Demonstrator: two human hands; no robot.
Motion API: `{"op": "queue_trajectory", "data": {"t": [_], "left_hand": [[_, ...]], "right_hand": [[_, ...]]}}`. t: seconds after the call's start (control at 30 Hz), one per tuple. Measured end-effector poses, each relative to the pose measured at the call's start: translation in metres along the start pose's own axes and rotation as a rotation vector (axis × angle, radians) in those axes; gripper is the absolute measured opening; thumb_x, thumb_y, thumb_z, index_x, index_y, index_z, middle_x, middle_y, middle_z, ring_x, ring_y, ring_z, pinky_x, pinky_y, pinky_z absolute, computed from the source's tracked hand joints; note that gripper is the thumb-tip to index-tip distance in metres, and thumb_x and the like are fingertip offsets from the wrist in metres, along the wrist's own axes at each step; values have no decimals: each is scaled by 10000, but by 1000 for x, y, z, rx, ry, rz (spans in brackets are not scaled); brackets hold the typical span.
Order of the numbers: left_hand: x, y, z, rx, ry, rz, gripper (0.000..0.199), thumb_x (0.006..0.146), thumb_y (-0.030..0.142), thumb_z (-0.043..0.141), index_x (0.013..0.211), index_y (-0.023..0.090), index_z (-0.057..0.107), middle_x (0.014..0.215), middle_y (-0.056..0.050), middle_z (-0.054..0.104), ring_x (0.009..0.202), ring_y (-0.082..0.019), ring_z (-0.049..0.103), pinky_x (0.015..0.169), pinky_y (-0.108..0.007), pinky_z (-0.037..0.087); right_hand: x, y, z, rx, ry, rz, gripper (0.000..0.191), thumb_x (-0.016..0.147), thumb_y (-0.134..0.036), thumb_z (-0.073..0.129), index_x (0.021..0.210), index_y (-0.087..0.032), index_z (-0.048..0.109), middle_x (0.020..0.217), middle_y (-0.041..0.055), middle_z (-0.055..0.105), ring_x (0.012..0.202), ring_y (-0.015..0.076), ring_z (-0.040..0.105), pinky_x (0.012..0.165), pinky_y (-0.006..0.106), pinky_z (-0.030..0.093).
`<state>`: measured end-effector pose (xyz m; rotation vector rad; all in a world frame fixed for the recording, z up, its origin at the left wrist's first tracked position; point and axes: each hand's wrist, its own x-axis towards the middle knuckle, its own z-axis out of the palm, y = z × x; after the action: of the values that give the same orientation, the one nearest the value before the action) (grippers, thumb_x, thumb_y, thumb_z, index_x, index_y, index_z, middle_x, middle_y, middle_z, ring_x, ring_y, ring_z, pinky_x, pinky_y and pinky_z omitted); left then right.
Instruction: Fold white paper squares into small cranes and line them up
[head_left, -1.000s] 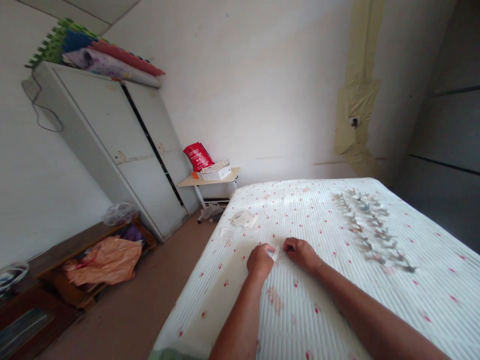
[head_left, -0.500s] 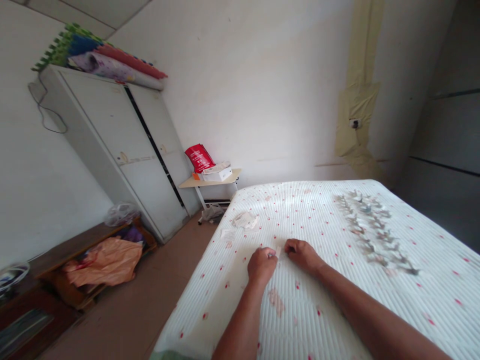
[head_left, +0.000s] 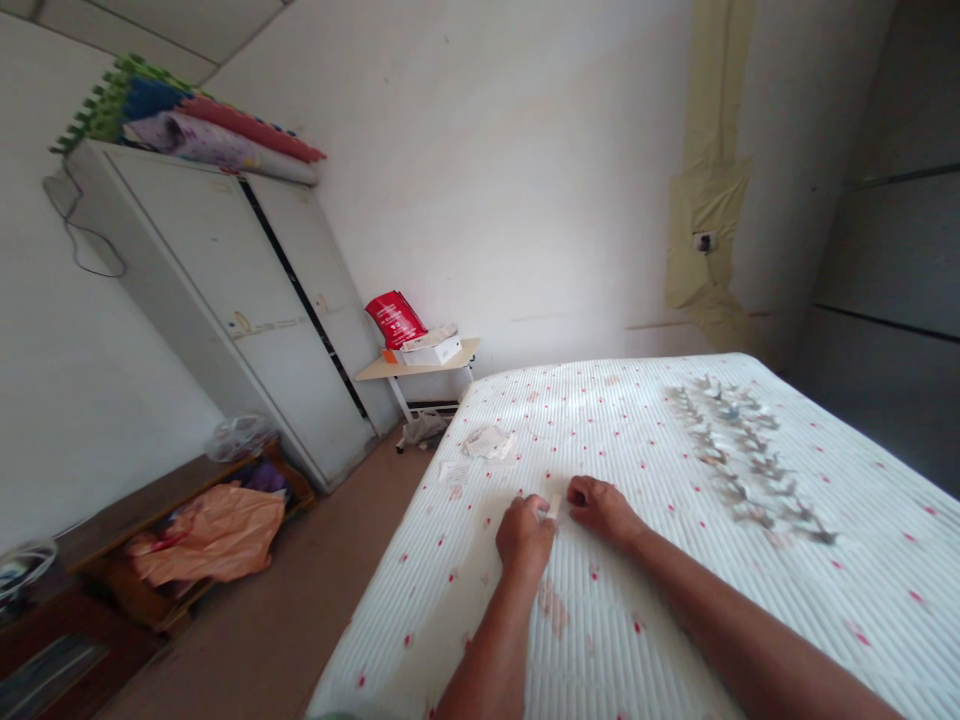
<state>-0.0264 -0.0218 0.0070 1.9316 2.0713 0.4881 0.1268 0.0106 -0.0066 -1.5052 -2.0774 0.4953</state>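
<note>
My left hand rests over the quilted bed cover, thumb and fingers pinched on a small pale piece of folded paper. Just right of that paper is my right hand, its fingers curled inward; whether anything is inside them is hidden. A narrow gap separates the right fingertips from the paper. Beyond the left hand lies a loose pile of thin printed paper pieces, with a single flat slip beside it. Farther right, several small folded paper figures, like cranes, stand in rows.
The bed has a white cover with red dots. At its far left corner stands a small table with a red bag and a white box. A grey cabinet and a low wooden bench line the left.
The camera view has shifted slightly. My left hand keeps the paper, which shows a bit more clearly now. Both hands stay almost in place, with the right fingers still curled.
</note>
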Motion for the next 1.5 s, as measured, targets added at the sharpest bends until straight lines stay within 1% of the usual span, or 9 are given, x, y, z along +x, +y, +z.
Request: {"op": "queue_trajectory", "data": {"t": [0.23, 0.37, 0.47, 0.6, 0.7, 0.9, 1.07, 1.33, 1.5], "left_hand": [[-5, -4, 3, -24, 49, 57, 261, 734, 185, 507, 967, 259, 596, 927, -1, 591, 854, -128, 524, 709, -210, 351], [-8, -6, 2, -67, 60, 98, 288, 724, 154, 512, 982, 253, 594, 902, 5, 587, 847, -119, 521, 730, -201, 358], [-8, -8, 3, -74, 55, 111, 302, 720, 144, 516, 990, 253, 596, 908, 8, 586, 854, -114, 522, 734, -195, 362], [-7, -10, 5, -108, 82, 133, 311, 703, 122, 513, 970, 252, 604, 891, 13, 585, 860, -112, 522, 752, -194, 364], [-7, -9, 5, -106, 84, 114, 294, 707, 149, 523, 972, 246, 601, 891, 11, 584, 851, -114, 525, 753, -196, 368], [-7, -9, 7, -32, 56, 96, 271, 737, 272, 552, 1003, 236, 592, 967, -5, 575, 896, -125, 524, 741, -193, 372], [-6, -12, 9, -67, 98, 137, 229, 724, 258, 563, 947, 238, 610, 951, -1, 577, 912, -128, 518, 751, -199, 368], [-8, -10, 6, -79, 83, 137, 241, 725, 244, 552, 961, 245, 601, 935, 2, 575, 888, -122, 524, 762, -196, 369], [-8, -11, 8, -95, 98, 151, 252, 721, 222, 544, 966, 244, 600, 930, 6, 574, 874, -118, 523, 768, -194, 371]], "right_hand": [[-1, 12, -11, 15, 22, 35, 220, 569, -17, 424, 688, -159, 543, 679, -2, 547, 619, 102, 467, 575, 197, 313], [-6, 13, -15, 99, -24, -33, 292, 593, -33, 451, 811, -168, 592, 824, 25, 585, 690, 118, 508, 643, 213, 367], [-8, 12, -15, 122, -34, -54, 310, 613, -76, 505, 891, -167, 608, 899, 47, 588, 740, 136, 526, 688, 236, 393], [-8, 13, -11, 72, -12, -77, 302, 614, -107, 536, 902, -157, 615, 906, 59, 592, 796, 155, 535, 715, 246, 403], [-8, 13, -8, 30, 9, -78, 318, 627, -113, 528, 932, -152, 611, 910, 64, 594, 812, 161, 541, 724, 251, 406], [-9, 6, -10, -32, 12, -106, 253, 636, -115, 531, 866, -155, 628, 900, 66, 589, 831, 164, 546, 738, 251, 408], [-11, 4, -11, -25, 4, -148, 229, 643, -102, 520, 830, -168, 635, 891, 57, 588, 836, 161, 546, 739, 245, 409], [-13, 3, -10, 17, 62, -159, 247, 625, -86, 510, 840, -171, 597, 874, 35, 566, 741, 130, 533, 654, 218, 395], [-13, 5, -8, 35, 84, -183, 245, 605, -66, 506, 817, -173, 566, 848, 26, 553, 737, 132, 515, 646, 220, 382]]}}
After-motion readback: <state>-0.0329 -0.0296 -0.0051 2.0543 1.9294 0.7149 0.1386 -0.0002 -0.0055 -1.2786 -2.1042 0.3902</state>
